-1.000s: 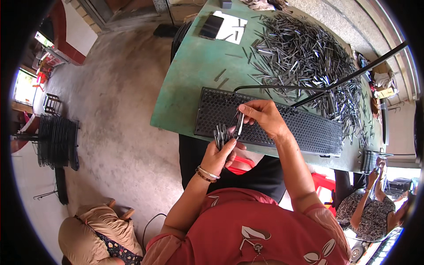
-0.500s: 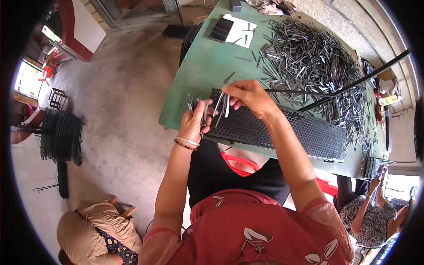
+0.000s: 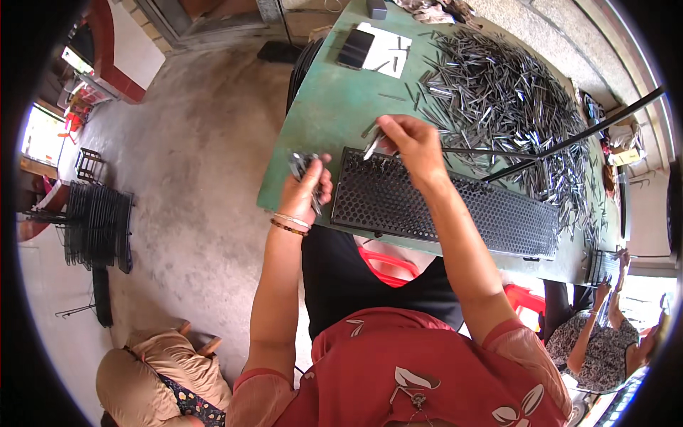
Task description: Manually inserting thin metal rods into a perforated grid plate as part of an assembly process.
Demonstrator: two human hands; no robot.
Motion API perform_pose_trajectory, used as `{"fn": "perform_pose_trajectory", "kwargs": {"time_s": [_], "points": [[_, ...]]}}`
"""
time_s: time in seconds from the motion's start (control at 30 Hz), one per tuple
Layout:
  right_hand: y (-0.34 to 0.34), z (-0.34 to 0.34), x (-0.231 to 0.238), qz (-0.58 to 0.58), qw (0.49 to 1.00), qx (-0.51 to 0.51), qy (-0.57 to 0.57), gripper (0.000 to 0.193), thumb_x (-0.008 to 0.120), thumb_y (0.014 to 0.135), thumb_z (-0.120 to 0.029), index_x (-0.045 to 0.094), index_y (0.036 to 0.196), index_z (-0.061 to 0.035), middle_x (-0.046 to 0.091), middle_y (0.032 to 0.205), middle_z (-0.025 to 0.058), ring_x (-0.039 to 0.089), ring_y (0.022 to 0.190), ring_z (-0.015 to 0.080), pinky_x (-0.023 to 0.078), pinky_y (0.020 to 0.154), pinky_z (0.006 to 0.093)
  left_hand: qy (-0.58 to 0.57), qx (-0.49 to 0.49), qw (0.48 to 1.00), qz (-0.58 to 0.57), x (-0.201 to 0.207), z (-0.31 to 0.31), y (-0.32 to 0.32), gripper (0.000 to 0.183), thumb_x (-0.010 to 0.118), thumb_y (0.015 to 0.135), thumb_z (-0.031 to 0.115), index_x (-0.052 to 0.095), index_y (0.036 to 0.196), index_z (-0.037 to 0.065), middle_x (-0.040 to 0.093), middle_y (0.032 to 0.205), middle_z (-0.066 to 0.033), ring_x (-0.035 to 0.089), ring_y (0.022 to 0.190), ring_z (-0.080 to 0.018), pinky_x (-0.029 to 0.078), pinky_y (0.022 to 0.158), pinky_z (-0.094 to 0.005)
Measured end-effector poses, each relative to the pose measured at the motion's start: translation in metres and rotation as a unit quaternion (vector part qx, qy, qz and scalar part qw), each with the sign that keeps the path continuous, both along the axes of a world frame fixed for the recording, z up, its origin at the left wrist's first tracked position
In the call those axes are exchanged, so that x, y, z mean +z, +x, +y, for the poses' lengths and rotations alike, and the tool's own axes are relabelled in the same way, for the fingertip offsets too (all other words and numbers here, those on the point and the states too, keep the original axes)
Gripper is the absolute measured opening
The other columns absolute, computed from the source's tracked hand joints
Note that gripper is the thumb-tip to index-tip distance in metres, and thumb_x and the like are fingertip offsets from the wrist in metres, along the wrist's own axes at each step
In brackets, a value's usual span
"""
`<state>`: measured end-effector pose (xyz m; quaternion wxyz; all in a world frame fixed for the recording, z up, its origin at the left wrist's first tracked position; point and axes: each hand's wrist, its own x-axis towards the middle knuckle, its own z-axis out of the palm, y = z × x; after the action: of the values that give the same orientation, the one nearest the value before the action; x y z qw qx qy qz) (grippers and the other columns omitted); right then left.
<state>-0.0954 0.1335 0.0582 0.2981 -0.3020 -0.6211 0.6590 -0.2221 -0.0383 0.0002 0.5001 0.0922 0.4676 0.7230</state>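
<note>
My left hand (image 3: 306, 191) is closed around a bundle of thin dark metal strips (image 3: 299, 164), just off the left end of a long black perforated metal panel (image 3: 448, 210). Between the thumb and fingers of my right hand (image 3: 416, 148) are a few more strips (image 3: 371, 148), held over the panel's far left corner. Some short dark pieces stand up along that far edge, partly hidden by the hand. The panel lies on the green table (image 3: 320, 107) close to my lap, its surface full of round holes.
A large heap of loose metal strips (image 3: 505, 92) covers the table's far right. Dark bars (image 3: 576, 135) cross above it. A phone (image 3: 356, 48) and white paper (image 3: 393, 57) lie at the back. A person (image 3: 590, 349) works at right; another (image 3: 163, 377) is at lower left.
My hands have moved apart. The left, with its bundle, has shifted left and off the panel; the right has gone slightly right and farther away, carrying its strips.
</note>
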Motion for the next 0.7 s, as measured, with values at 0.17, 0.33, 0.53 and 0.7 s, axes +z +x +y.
{"fn": "perform_pose_trajectory", "kwargs": {"time_s": [0.17,0.33,0.53,0.7], "points": [[0.049,0.003,-0.007,-0.120,0.964,-0.014,0.236,0.021,0.067,0.087,-0.017,0.068,0.095,0.0012,0.066,0.077,0.0049,0.058,0.069,0.0093,0.047,0.065,0.0233,-0.001,0.156,0.969,0.193,-0.025,0.016,-0.030,0.030,0.057,0.094,0.025,0.056,0.117,0.007,0.055,0.081,0.0019,0.054,0.068,-0.0083,0.049,0.061,-0.0251],[0.056,-0.006,-0.022,-0.107,0.941,0.003,0.320,0.016,0.069,0.083,-0.011,0.068,0.095,-0.0006,0.068,0.086,0.0097,0.062,0.074,0.0159,0.049,0.068,0.0270,0.036,0.228,0.898,0.374,-0.078,0.032,-0.035,0.027,0.060,0.091,0.016,0.056,0.114,0.003,0.059,0.087,-0.0010,0.055,0.069,-0.0089,0.049,0.065,-0.0247],[0.059,-0.002,-0.033,-0.080,0.923,0.014,0.376,0.015,0.067,0.083,-0.009,0.067,0.095,0.0001,0.067,0.088,0.0119,0.064,0.079,0.0224,0.049,0.071,0.0302,-0.080,0.131,0.877,0.456,-0.089,0.034,-0.034,0.024,0.063,0.089,0.017,0.056,0.107,0.002,0.061,0.086,-0.0020,0.059,0.070,-0.0102,0.050,0.067,-0.0251],[0.057,0.002,-0.037,-0.082,0.926,0.041,0.366,0.016,0.068,0.083,-0.014,0.067,0.092,-0.0002,0.067,0.089,0.0122,0.064,0.080,0.0286,0.051,0.071,0.0334,0.002,0.220,0.944,0.244,-0.081,0.030,-0.036,0.015,0.061,0.091,0.016,0.055,0.096,0.003,0.056,0.079,-0.0011,0.057,0.065,-0.0118,0.050,0.061,-0.0281]]}}
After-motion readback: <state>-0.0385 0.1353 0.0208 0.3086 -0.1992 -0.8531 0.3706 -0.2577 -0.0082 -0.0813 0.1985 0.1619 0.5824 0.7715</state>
